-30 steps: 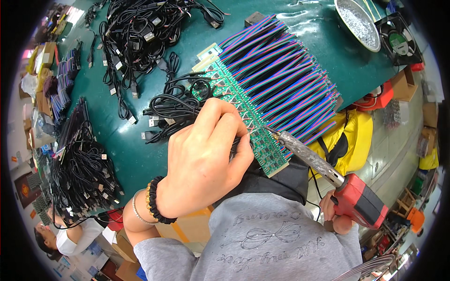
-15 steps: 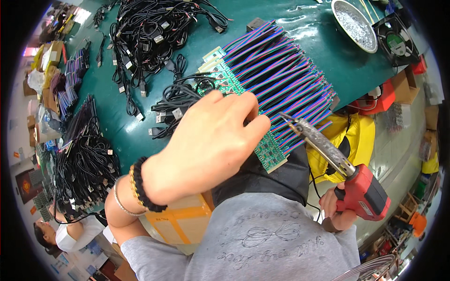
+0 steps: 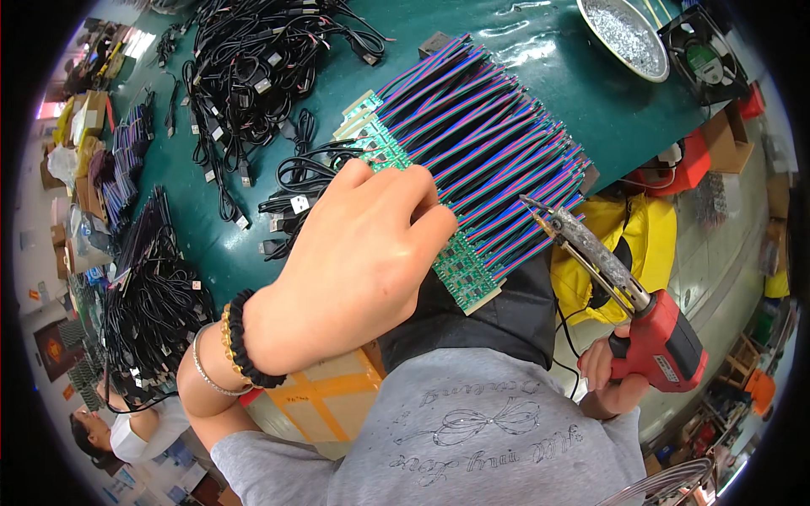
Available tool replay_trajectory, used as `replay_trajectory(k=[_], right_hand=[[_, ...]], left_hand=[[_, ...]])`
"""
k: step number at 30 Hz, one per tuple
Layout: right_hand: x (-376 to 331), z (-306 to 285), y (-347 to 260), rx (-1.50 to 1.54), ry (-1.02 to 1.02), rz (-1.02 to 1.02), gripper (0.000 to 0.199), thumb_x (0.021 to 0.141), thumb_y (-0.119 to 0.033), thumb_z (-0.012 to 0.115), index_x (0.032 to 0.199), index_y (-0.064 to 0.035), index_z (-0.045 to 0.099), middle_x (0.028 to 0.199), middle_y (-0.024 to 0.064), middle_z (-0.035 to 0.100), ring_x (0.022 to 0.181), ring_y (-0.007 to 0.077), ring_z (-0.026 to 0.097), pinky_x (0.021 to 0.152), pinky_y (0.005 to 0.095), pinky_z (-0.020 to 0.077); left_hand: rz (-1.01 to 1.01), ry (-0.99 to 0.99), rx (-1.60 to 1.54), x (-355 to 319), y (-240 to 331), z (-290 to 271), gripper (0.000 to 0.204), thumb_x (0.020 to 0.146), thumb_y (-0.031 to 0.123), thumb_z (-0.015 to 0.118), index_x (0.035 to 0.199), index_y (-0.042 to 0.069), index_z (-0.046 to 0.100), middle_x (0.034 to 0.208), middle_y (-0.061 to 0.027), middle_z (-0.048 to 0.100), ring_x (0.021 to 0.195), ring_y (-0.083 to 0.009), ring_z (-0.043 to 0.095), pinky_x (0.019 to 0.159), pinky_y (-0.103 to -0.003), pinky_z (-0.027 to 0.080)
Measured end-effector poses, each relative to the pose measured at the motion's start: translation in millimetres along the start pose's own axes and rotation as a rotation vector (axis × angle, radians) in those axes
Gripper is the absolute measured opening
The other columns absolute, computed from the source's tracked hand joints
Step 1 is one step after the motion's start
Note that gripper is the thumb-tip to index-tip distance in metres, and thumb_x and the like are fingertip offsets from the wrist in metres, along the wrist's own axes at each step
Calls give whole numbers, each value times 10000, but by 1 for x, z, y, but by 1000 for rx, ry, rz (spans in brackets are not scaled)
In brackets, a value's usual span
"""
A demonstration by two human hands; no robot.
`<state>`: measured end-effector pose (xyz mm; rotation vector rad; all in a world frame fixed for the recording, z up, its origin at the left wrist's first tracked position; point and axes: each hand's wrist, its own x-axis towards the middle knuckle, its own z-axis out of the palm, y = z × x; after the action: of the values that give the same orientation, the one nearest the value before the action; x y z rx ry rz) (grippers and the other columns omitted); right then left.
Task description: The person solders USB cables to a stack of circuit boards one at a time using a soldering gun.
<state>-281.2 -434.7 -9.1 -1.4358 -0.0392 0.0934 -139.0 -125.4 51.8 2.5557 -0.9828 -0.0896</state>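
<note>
My left hand (image 3: 354,240) reaches over a row of green circuit boards (image 3: 462,274), knuckles up. Its fingers are curled, and their tips and whatever they pinch are hidden beneath the hand. Flat bundles of red, blue, green and black wires (image 3: 498,139) run from the boards toward the far right. Black USB cables (image 3: 308,173) lie beside the hand, some ending at the boards. In my right hand (image 3: 609,375) is a red-handled soldering gun (image 3: 666,341), its metal tip pointing up and left, above the wire ends and apart from the boards.
A large heap of black USB cables (image 3: 253,67) covers the far left of the green table (image 3: 540,34). More cables (image 3: 156,295) hang at the left edge. At far right are a metal dish (image 3: 624,38) and a fan (image 3: 704,63). Another person (image 3: 126,430) sits lower left.
The table and boards have shifted slightly left in view, my left hand with them. The soldering gun's tip is a little farther right, away from the boards. Both hands keep their grasp.
</note>
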Motion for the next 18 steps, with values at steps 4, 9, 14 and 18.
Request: replay_trajectory(k=[4,9,14,18], right_hand=[[3,-1,-1,25,-17,20,793,881,-684,484,1271,1,392,519,-48,455,425,92,453,459,251,417],[3,-3,4,20,-25,-47,796,883,-679,488,1270,9,387,519,-50,452,418,91,454,445,248,413],[7,2,6,67,-34,-75,792,889,-673,486,1265,17,384,526,-48,456,416,93,460,439,249,413],[5,0,13,93,-34,-153,794,891,-671,486,1265,22,379,531,-47,457,420,95,470,444,250,423]], left_hand=[[-1,109,59,-8,9,7,144,668,7,629,797,33,571,795,-76,499,707,-227,526,611,-350,420],[-72,120,69,-20,22,6,271,705,6,655,975,24,641,843,-87,521,740,-242,551,587,-354,490],[-256,111,-249,-22,16,8,233,758,-61,668,981,7,660,905,-131,540,804,-279,560,671,-340,465],[-247,179,-260,-20,17,15,197,737,-49,682,922,3,637,899,-132,534,821,-289,551,711,-360,459]])
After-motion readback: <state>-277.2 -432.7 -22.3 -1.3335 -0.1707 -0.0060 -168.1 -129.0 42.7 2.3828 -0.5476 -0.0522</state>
